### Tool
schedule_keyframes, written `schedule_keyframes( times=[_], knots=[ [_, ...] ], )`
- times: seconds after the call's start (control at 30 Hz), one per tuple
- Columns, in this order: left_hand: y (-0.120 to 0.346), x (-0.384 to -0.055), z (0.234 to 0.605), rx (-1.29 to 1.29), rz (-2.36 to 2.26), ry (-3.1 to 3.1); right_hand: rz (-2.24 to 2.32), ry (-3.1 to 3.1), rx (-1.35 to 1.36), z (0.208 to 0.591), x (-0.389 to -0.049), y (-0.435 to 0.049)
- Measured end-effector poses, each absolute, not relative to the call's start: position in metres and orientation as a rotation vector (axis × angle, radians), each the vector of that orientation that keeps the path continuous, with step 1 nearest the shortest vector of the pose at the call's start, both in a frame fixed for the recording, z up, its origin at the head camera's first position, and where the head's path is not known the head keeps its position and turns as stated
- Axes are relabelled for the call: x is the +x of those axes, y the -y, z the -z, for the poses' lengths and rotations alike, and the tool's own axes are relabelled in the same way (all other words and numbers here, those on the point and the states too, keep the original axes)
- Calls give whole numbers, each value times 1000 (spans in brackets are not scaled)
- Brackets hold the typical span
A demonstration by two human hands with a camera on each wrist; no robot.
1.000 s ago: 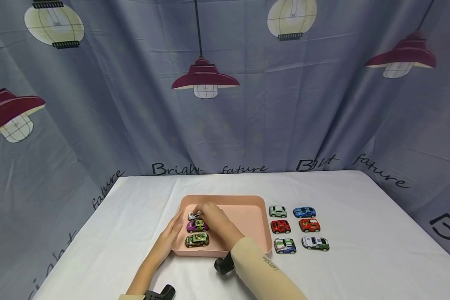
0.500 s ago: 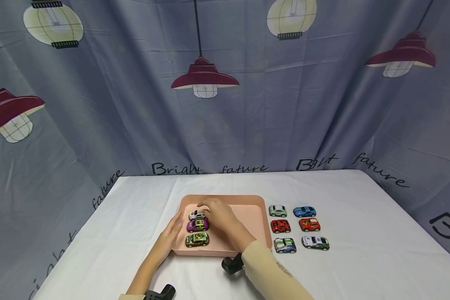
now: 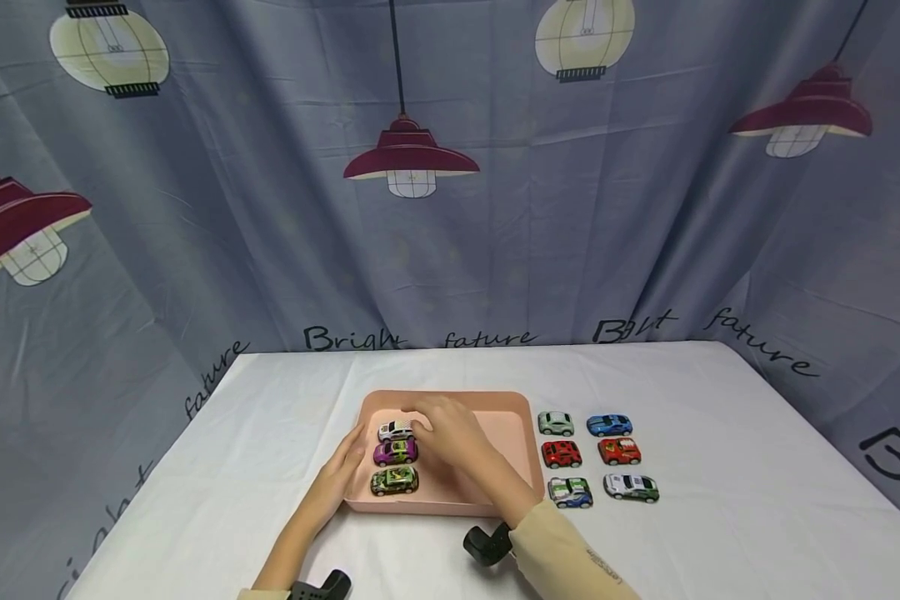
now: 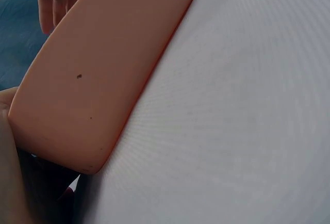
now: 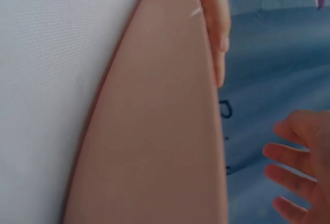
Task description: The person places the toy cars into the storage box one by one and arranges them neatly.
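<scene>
A pink tray (image 3: 495, 421) lies on the white cloth. Along its left side stand three toy cars: a white toy car (image 3: 395, 430) at the back, a purple toy car (image 3: 395, 452) and a green toy car (image 3: 394, 480) in front. My left hand (image 3: 337, 475) rests against the tray's left wall, fingers straight. My right hand (image 3: 453, 432) hovers over the tray just right of the white car, its fingertips close to it and holding nothing. In the right wrist view the fingers of my right hand (image 5: 301, 167) are spread above the tray rim. Both wrist views hide the cars.
Right of the tray stand several toy cars in two columns: pale green (image 3: 556, 422), blue (image 3: 609, 425), red (image 3: 562, 453), another red (image 3: 619, 451), blue-and-white (image 3: 570, 492) and silver (image 3: 630, 487). A grey-blue curtain (image 3: 495, 250) hangs behind the table.
My right hand has let go of the white toy car and drawn back to the right. The white car sits slightly further right than before. My left hand has stayed in place.
</scene>
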State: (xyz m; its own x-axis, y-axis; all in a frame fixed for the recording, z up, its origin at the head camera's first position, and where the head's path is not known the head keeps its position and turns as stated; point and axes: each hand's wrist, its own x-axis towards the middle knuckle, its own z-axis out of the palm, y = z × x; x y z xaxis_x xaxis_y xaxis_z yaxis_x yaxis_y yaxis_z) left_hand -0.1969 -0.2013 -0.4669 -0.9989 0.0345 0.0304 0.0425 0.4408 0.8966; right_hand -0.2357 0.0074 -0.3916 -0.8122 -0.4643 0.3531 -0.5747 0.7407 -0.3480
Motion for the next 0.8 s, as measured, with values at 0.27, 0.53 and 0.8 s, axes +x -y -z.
schedule_keyframes(
  times=[0.27,0.53,0.8],
  knots=[
    [201,-197,467,-61,1637,2670,-653,2592,828,386,-220,-22],
    [201,-197,468,-51,1643,2666,-675,2535,801,387,-209,-39],
    [201,-197,468,-54,1648,2665,-661,2514,767,392,-195,-62]
  ],
)
